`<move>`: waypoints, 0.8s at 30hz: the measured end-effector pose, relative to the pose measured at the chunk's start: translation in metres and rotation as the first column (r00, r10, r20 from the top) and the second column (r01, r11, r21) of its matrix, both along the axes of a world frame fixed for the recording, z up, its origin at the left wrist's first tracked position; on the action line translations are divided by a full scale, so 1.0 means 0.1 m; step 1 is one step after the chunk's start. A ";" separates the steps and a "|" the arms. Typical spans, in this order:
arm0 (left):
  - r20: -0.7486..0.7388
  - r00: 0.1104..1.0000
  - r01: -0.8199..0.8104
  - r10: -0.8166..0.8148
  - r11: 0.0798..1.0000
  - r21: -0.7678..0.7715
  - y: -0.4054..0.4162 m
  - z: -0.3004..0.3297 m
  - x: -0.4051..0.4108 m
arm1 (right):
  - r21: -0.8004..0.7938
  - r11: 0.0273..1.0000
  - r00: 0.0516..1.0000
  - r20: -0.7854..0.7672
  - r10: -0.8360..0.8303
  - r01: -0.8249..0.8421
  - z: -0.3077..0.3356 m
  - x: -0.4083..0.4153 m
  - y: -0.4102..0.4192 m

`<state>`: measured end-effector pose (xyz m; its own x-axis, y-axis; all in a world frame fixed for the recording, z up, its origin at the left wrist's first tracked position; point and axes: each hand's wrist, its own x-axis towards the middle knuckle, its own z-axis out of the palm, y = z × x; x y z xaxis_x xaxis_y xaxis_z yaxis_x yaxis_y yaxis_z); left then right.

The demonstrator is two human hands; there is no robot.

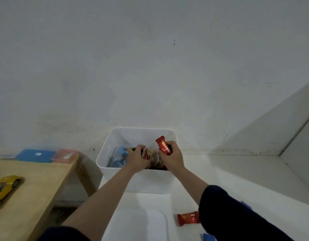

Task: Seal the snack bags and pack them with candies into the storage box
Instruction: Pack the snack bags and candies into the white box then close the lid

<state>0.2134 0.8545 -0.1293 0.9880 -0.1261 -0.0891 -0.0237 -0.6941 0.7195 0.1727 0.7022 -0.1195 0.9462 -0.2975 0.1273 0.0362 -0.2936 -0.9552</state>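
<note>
Storage box: white, open-topped, on the white worktop against the wall; blue snack bag inside at left.
Right hand: over the box, gripping a red candy wrapper, long axis tilted upright, directly above the opening.
Left hand: inside the box, fingers curled on packets there; exact grip unclear.
Left over: red candy near the right sleeve, blue packet at the near edge, nearer the right hand.
Lid: lying before the box.
</note>
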 end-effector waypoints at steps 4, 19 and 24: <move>-0.024 0.994 0.099 -0.108 0.965 -0.242 0.05 0.01 -0.02 | -0.137 0.990 0.997 0.076 0.022 -0.012 -0.02 -0.10 -0.04; 0.550 0.827 0.081 -0.118 0.993 0.090 -0.76 -0.57 -1.61 | -0.435 0.900 0.999 -0.054 0.007 -0.030 -0.64 -1.43 -1.01; 0.161 0.943 0.233 -0.292 0.922 0.309 -1.12 -1.05 -2.03 | -0.655 0.745 0.933 -0.333 -0.137 -0.124 -1.26 -2.03 -1.60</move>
<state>0.0102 0.7423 -0.2342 0.9233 -0.3822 0.0368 -0.3559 -0.8158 0.4559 -0.0307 0.5426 -0.2457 0.9628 -0.2683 -0.0335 -0.2523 -0.8471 -0.4677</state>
